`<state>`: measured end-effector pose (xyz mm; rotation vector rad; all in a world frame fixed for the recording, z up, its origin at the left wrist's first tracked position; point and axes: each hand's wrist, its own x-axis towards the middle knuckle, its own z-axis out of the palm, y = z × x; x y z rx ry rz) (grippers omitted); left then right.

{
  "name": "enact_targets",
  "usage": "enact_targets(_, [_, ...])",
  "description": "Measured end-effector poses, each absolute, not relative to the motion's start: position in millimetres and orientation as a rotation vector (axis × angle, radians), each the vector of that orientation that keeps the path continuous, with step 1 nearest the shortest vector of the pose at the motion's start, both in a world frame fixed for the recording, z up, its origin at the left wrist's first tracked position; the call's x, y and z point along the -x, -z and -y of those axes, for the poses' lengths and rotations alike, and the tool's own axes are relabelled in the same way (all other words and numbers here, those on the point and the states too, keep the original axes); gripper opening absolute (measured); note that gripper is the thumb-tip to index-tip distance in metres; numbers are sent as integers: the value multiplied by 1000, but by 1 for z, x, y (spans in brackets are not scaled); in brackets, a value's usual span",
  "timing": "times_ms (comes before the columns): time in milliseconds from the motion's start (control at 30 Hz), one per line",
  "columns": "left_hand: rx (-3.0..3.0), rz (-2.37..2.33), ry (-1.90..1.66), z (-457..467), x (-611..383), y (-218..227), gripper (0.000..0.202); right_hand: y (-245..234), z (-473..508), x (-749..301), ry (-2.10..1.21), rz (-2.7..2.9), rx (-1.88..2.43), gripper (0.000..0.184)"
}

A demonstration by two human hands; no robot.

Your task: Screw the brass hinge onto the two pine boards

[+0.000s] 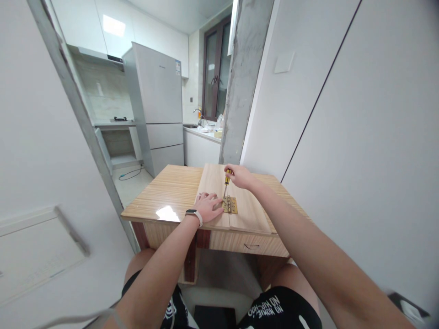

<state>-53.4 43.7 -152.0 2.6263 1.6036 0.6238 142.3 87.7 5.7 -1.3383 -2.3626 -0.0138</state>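
Observation:
My right hand (238, 176) is closed around the yellow and black handle of a screwdriver (227, 179). Its shaft points down, with the tip at the upper left part of a brass hinge (233, 205). The hinge lies across the seam between two light wooden boards (248, 214) on the desk. My left hand (207, 206) lies flat with fingers spread on the left board, fingertips touching the hinge's left leaf. Whether a screw sits under the screwdriver tip is too small to tell.
The boards rest on a wooden desk (161, 192) with a drawer (252, 246) below its front edge. Beyond stand a grey fridge (159, 96) and a kitchen counter (202, 133). White walls close in on both sides.

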Motion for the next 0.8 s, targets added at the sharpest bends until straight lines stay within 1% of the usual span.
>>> enact_targets(133, [-2617, -1620, -612, -45, 52, 154, 49, -5, -89, -143, 67, 2322, 1374, 14])
enact_targets(367, [-2587, -1615, -597, -44, 51, 149, 49, 4, -89, -141, -37, 2234, 1260, 10])
enact_targets(533, [-2568, -1613, -571, -42, 52, 146, 50, -9, -88, -137, -216, 2361, 1312, 25])
enact_targets(600, [-2570, -1613, -564, -42, 52, 146, 50, -15, -87, -135, -263, 2409, 1344, 28])
enact_targets(667, [-2574, -1614, -565, -42, 52, 147, 50, -19, -86, -135, -234, 2425, 1363, 25])
enact_targets(800, [-2580, -1619, -567, -43, 52, 149, 50, -17, -86, -134, -37, 2423, 1363, 14])
